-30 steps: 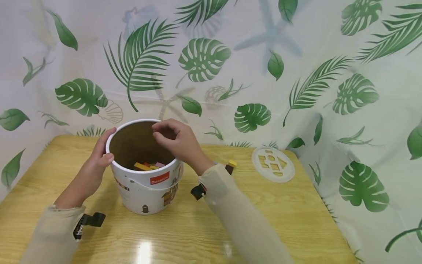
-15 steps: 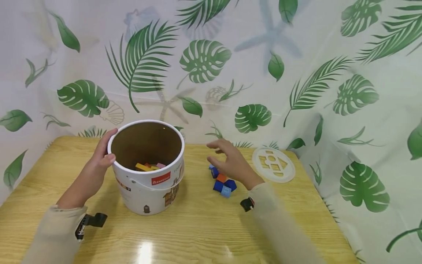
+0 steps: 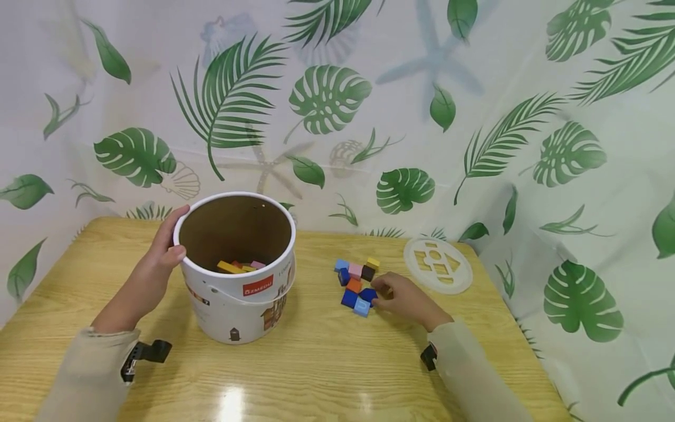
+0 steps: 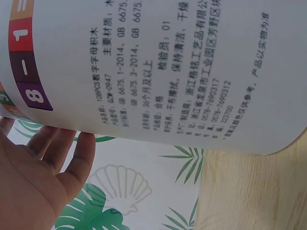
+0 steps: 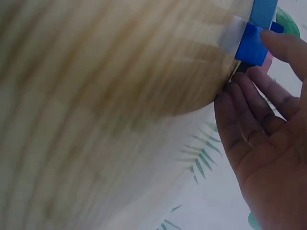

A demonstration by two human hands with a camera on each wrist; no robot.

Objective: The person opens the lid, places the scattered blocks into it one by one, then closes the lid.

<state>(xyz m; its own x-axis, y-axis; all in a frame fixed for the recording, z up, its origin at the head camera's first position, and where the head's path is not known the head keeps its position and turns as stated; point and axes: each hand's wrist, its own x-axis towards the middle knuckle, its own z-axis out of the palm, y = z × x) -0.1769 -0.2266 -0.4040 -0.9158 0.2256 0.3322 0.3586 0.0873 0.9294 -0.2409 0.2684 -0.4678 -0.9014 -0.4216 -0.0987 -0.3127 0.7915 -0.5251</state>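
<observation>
The right hand (image 3: 405, 299), much the nearer, has the dark blue block (image 3: 368, 296) immediately left of its fingertips, on the table (image 3: 316, 363); whether it's pinched yet I can't tell. The left hand (image 3: 145, 278) grips the toy bucket (image 3: 218, 316) by its rim.

A white container with a smooth, curved wall (image 4: 158, 96) fills the upper part, printed with dark lines of Chinese characters and numbers that run steeply upward. Left of them, coloured squares (image 4: 26, 62) bear a 1, a dash and an 8. The left hand (image 4: 36, 184), palm showing, has its fingertips at the wall's lower edge. Beyond hangs a white sheet with green leaves and a shell outline (image 4: 148, 163), beside a pale wood-grain tabletop (image 4: 254, 191).
</observation>
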